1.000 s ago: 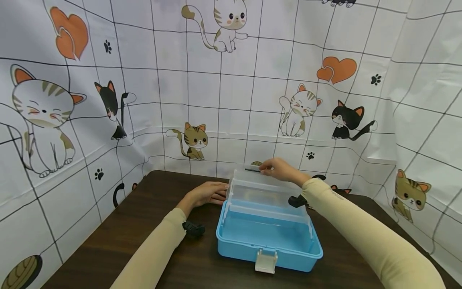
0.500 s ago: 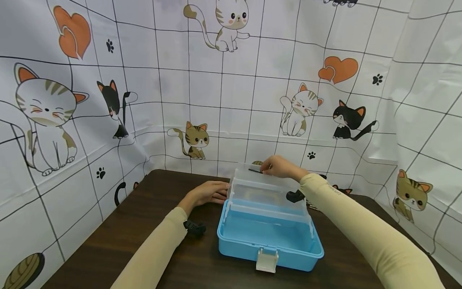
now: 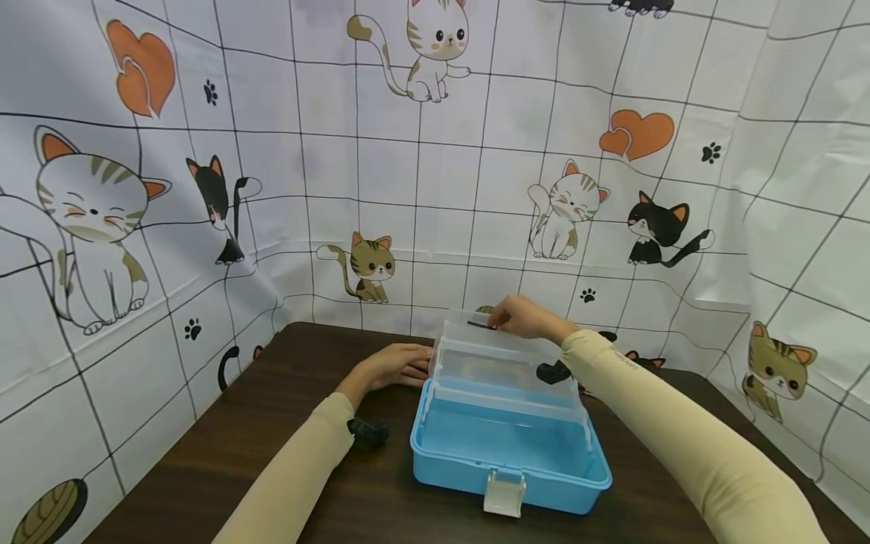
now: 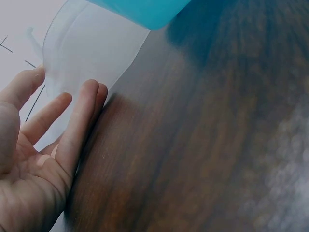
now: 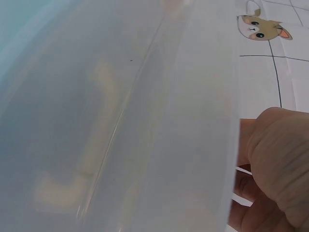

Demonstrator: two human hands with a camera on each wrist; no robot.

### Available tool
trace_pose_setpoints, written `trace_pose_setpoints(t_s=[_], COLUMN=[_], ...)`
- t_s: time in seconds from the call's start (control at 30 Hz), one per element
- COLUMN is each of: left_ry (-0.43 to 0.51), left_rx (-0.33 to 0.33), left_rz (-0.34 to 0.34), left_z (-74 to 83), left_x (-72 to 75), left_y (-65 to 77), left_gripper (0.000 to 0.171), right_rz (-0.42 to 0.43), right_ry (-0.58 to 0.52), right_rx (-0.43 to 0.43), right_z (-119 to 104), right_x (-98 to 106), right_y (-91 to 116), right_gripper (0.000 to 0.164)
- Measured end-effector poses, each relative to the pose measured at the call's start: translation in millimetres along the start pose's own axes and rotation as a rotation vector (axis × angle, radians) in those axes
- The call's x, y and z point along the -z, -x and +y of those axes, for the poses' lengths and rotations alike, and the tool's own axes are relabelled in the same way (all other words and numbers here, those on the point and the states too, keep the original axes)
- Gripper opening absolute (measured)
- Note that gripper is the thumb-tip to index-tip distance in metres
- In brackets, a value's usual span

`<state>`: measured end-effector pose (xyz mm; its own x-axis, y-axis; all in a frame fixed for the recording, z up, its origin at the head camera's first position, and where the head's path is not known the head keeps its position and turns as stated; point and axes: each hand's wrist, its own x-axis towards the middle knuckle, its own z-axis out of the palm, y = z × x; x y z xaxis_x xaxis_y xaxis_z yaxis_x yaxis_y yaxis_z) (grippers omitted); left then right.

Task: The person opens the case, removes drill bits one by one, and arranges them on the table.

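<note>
A light blue plastic box (image 3: 448, 471) stands on the table with its translucent lid (image 3: 489, 366) tilted back; the box's white latch (image 3: 504, 495) hangs down at the front. My left hand (image 3: 390, 364) is at the lid's left side, its fingers extended toward it in the left wrist view and its fingertips touching it. At the lid's far edge my right hand (image 3: 523, 315) has curled fingers; a thin dark stick (image 3: 479, 325) juts from its fingertips. In the right wrist view the lid (image 5: 193, 121) hides part of those fingers and the stick.
A dark brown wooden table (image 3: 231, 438) carries the box. White cloth (image 3: 448, 174) with cats and grid lines hangs behind and at both sides. A blurred yellowish shape (image 5: 101, 111) shows through the lid in the right wrist view; its kind is unclear.
The thin dark stick has shifted slightly right and tilted a little with my right hand. My left hand and the box hold their places; the head view has moved a little.
</note>
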<state>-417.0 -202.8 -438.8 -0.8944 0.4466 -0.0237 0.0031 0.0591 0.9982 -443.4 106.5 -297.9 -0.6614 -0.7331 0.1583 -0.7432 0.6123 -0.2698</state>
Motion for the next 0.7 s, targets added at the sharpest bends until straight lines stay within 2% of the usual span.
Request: trace_pose_setpoints(t_s=[0.2, 0.33, 0.7], left_ry=[-0.005, -0.012, -0.006], left_rx=[-0.007, -0.008, 0.003], left_rz=[-0.009, -0.011, 0.005], left_z=[-0.3, 0.4, 0.5], left_x=[1.4, -1.1, -0.2], left_y=[0.5, -0.8, 0.2], left_gripper=[0.059, 0.059, 0.058], right_rz=[-0.003, 0.006, 0.052], right_ry=[-0.030, -0.077, -0.100], right_rx=[0.020, 0.015, -0.053], right_z=[6.0, 7.6, 21.5], right_x=[3.8, 9.1, 21.6], right_y=[3.4, 13.2, 43.6], right_gripper=[0.017, 0.017, 0.018])
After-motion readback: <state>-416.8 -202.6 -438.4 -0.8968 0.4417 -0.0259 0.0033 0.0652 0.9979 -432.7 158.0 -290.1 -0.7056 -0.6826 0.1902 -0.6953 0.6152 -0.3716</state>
